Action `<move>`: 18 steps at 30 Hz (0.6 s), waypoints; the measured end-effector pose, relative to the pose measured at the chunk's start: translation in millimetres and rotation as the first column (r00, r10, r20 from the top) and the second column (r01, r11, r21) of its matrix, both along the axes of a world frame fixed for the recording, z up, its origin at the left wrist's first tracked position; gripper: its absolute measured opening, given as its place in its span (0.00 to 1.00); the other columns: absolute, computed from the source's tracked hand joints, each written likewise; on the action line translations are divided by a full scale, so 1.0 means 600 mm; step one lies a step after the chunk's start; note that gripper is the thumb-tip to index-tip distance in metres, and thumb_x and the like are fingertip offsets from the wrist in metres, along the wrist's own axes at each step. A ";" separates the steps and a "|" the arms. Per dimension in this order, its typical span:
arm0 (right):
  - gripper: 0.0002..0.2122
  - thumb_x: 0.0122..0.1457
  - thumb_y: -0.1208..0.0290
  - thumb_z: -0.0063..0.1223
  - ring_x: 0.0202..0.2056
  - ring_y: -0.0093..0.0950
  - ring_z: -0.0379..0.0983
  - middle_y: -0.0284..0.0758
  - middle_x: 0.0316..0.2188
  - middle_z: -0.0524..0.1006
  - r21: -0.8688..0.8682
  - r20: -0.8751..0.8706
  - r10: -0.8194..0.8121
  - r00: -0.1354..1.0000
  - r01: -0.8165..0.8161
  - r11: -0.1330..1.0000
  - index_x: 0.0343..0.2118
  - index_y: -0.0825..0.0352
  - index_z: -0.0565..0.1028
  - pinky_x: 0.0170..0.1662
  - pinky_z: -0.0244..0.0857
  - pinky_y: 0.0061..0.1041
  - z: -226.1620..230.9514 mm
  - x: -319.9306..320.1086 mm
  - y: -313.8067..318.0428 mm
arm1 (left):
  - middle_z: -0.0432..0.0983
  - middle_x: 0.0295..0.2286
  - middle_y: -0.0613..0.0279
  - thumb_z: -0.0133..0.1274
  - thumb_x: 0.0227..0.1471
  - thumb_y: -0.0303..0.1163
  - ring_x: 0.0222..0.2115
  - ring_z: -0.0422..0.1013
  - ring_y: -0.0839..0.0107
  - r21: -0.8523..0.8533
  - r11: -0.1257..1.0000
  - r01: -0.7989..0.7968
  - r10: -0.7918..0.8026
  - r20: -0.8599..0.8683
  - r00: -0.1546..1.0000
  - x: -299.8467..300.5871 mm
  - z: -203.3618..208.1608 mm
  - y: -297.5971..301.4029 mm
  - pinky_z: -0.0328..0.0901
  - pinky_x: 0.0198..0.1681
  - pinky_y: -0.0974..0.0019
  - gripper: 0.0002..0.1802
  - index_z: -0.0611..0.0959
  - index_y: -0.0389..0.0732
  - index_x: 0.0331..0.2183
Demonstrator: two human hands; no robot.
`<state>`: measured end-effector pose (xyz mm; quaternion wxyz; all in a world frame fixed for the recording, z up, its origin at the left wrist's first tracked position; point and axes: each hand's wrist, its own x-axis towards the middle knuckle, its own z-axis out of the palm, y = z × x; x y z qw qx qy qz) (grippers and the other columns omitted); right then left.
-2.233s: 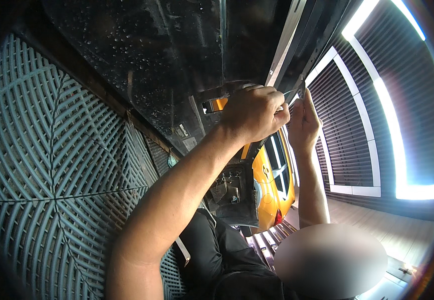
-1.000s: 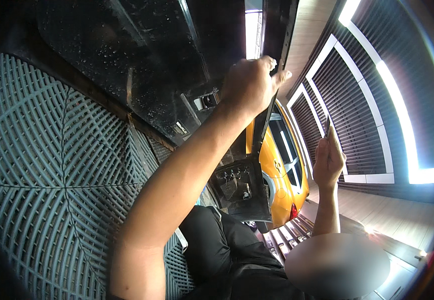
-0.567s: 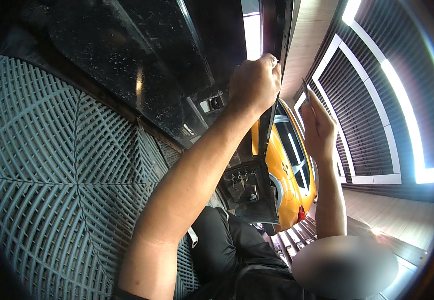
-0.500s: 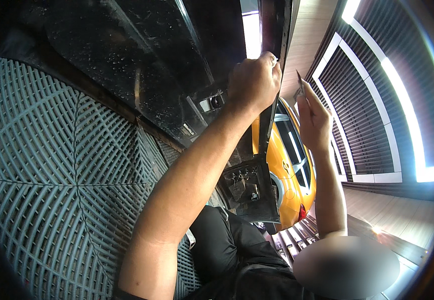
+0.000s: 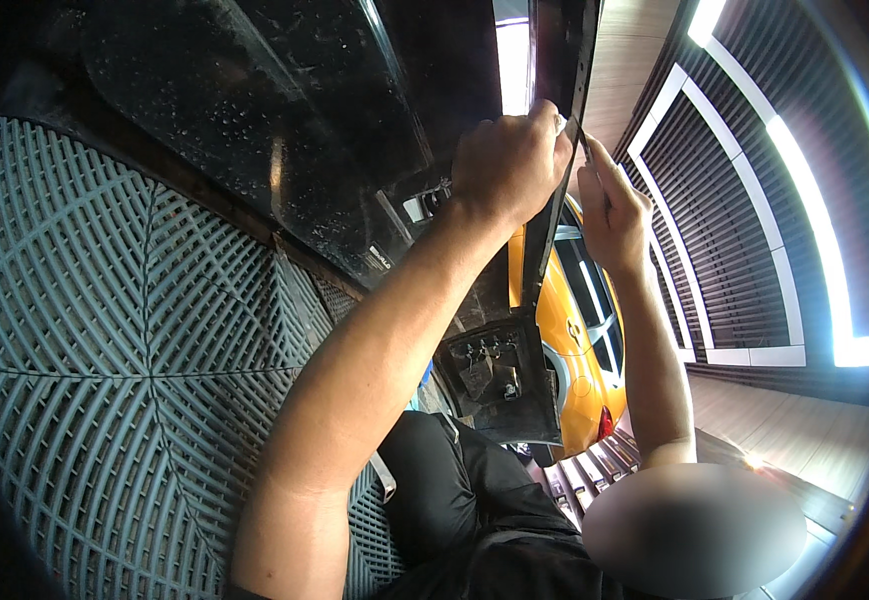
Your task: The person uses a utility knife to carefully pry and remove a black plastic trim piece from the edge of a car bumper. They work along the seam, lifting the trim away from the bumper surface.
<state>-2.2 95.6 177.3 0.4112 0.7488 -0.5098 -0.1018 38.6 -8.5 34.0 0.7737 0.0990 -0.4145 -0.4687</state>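
My left hand (image 5: 515,165) is closed at the edge of a glossy black vehicle panel (image 5: 355,120). Between its thumb and fingers shows a small whitish bit, too little to name. On the other side of the panel's narrow edge (image 5: 567,120), my right hand (image 5: 617,220) pinches a thin, dark, pointed blade (image 5: 587,152). The blade's tip lies against or very near that edge, beside my left fingers; whether it touches cannot be made out. Part of the blade is hidden by my right fingers.
Below the edge is a black recess (image 5: 490,375) with small fittings. A yellow car (image 5: 580,340) stands beyond the panel. Grey-green grating tiles (image 5: 145,370) cover the floor at left. Bright light strips (image 5: 815,200) run along the dark slatted surface at right.
My right hand has moved left and slightly up, bringing the blade from apart to the panel's edge. My left hand stays closed at almost the same place.
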 end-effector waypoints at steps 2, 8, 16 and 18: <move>0.17 0.66 0.73 0.56 0.22 0.25 0.77 0.42 0.20 0.77 -0.023 0.007 -0.065 0.998 0.065 0.998 0.58 0.64 0.76 0.30 0.71 0.27 0.003 -0.001 -0.002 | 0.83 0.26 0.44 0.55 0.60 0.37 0.28 0.82 0.50 -0.003 1.000 0.004 -0.004 0.044 0.999 0.004 0.000 -0.002 0.76 0.33 0.52 0.15 0.83 0.33 0.39; 0.17 0.66 0.74 0.56 0.21 0.25 0.76 0.40 0.19 0.76 -0.061 0.053 -0.094 0.994 0.097 0.993 0.58 0.66 0.76 0.29 0.70 0.25 -0.003 -0.007 -0.002 | 0.83 0.26 0.46 0.56 0.61 0.37 0.29 0.83 0.51 -0.021 0.999 -0.025 0.027 0.079 0.997 0.010 -0.002 -0.004 0.77 0.32 0.53 0.14 0.84 0.34 0.39; 0.17 0.66 0.74 0.55 0.25 0.25 0.81 0.45 0.24 0.81 -0.120 0.090 -0.072 0.993 0.083 0.989 0.58 0.67 0.76 0.31 0.73 0.27 -0.015 -0.042 -0.009 | 0.84 0.27 0.47 0.58 0.61 0.37 0.29 0.84 0.55 -0.028 0.999 -0.038 0.042 0.162 0.986 0.016 0.000 -0.009 0.79 0.33 0.55 0.15 0.84 0.34 0.40; 0.18 0.66 0.74 0.55 0.26 0.27 0.82 0.45 0.24 0.81 -0.165 0.112 -0.172 0.979 0.189 0.968 0.58 0.66 0.76 0.31 0.73 0.28 -0.022 -0.049 -0.001 | 0.85 0.29 0.48 0.58 0.61 0.37 0.30 0.84 0.55 -0.034 0.999 -0.025 0.031 0.186 0.982 0.019 -0.001 -0.010 0.79 0.33 0.56 0.14 0.85 0.34 0.40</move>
